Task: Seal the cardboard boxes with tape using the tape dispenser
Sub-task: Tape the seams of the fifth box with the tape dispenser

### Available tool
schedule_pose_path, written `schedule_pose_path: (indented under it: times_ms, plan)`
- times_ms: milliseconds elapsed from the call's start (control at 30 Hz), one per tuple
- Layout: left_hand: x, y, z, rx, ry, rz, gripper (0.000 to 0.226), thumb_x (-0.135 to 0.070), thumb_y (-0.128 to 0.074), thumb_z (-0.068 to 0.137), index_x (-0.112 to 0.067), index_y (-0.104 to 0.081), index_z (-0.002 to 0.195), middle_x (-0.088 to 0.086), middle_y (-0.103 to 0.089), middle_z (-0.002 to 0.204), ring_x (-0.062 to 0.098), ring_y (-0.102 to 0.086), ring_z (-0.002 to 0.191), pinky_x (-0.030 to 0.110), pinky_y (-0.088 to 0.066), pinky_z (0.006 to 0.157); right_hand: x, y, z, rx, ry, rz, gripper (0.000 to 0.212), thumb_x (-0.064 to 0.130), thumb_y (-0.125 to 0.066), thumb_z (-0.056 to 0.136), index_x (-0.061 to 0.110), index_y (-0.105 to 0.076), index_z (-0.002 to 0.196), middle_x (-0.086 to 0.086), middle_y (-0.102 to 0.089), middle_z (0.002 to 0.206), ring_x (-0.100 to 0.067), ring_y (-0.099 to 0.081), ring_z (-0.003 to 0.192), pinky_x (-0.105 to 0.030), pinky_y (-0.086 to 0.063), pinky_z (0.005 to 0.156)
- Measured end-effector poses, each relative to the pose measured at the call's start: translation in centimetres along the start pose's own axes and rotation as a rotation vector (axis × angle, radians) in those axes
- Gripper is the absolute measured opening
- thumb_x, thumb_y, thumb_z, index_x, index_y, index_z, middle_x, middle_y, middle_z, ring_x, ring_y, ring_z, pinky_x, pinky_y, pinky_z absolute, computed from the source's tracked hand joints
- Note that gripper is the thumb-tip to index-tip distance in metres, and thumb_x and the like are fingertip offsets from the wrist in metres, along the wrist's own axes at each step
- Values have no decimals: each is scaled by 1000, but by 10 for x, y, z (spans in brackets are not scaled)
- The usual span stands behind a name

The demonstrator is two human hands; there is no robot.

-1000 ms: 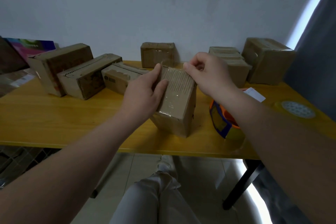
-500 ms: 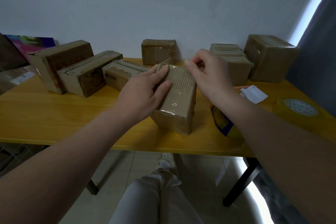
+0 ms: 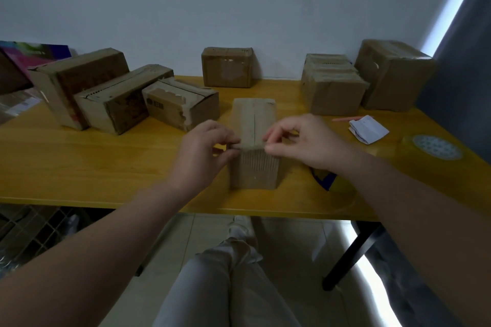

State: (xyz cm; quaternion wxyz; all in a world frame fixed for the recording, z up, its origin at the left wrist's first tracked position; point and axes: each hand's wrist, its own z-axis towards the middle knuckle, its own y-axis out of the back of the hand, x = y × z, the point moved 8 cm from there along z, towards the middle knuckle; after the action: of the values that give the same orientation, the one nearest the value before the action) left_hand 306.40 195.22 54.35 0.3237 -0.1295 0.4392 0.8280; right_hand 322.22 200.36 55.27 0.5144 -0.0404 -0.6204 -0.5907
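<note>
Both hands pinch the near top edge of the small box [image 3: 253, 146] standing mid-table: left hand [image 3: 206, 148] on its left corner, right hand [image 3: 305, 140] on its right. The tape dispenser [image 3: 325, 180] peeks out under the right wrist. The printing on the box behind [image 3: 183, 107] is too blurry to read.

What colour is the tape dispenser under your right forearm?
Blue and yellow, as far as the tape dispenser shows in the head view.

Brown cardboard box [image 3: 253, 124] — upright, flaps closed, mid-table
</note>
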Motion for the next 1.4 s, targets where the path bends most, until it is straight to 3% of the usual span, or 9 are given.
schedule_pose_path:
  times_ms: [100,200,267,400,533,767,1100,1233,1400]
  plan:
    - [-1,-3,-1,28,-59,118,23,-11,-75,76,-15,-71,98,2,-59,114,12,-54,104,27,-49,87,-4,-3,-6,138,-28,32,25,13,-78,74,32,-69,87,17,-65,107,5,-57,105,-5,-43,87]
    - [-2,2,7,104,-98,181,21,-21,-65,79,-19,-72,99,-1,-56,126,19,-41,122,35,-32,98,-6,7,-5,75,-41,9,29,10,-70,81,36,-67,94,16,-65,109,1,-58,107,-16,-44,94]
    - [-7,5,16,143,-122,166,25,-27,-54,82,-19,-73,96,-4,-59,121,17,-41,119,34,-33,95,-6,14,-3,-29,-44,-47,22,14,-65,87,33,-69,97,15,-66,107,-4,-61,101,-23,-49,91]
    - [-22,1,35,120,-174,154,22,-28,-57,90,-16,-72,102,-1,-67,105,13,-55,99,31,-43,84,-6,15,-1,-110,-16,-128,12,19,-67,86,22,-73,96,8,-69,103,-6,-61,100,-35,-51,92]
    - [-30,-21,44,234,-242,193,32,-39,-60,88,-16,-72,105,2,-69,100,16,-60,93,33,-49,79,-11,16,-2,-134,-22,-105,9,22,-71,83,30,-71,88,11,-70,97,-5,-62,96,-38,-52,89]
    - [-22,-27,35,217,-292,237,56,-55,-48,82,-9,-73,100,9,-68,91,26,-56,81,42,-49,67,-24,14,-3,-153,-25,-38,9,24,-69,85,26,-72,94,20,-65,99,7,-58,100,-18,-43,91]
    - [-23,-33,24,239,-356,428,58,-58,-58,72,-12,-68,106,6,-64,94,24,-49,80,30,-43,55,-21,16,-4,-148,-21,-77,6,24,-69,85,29,-70,88,18,-64,104,1,-57,105,-25,-42,96]
    - [-26,-34,34,256,-357,453,72,-79,-42,71,-17,-66,98,-1,-59,88,13,-45,78,26,-41,55,-19,20,-4,-143,-36,-137,9,24,-67,86,33,-68,91,15,-65,107,-7,-56,109,-32,-42,98]
    - [-26,-45,49,185,-175,469,78,-84,-37,67,-20,-65,103,-5,-53,88,10,-45,85,25,-40,61,-21,23,-5,-138,-56,-201,24,14,-57,92,30,-68,106,19,-60,100,-3,-53,101,-20,-38,84]
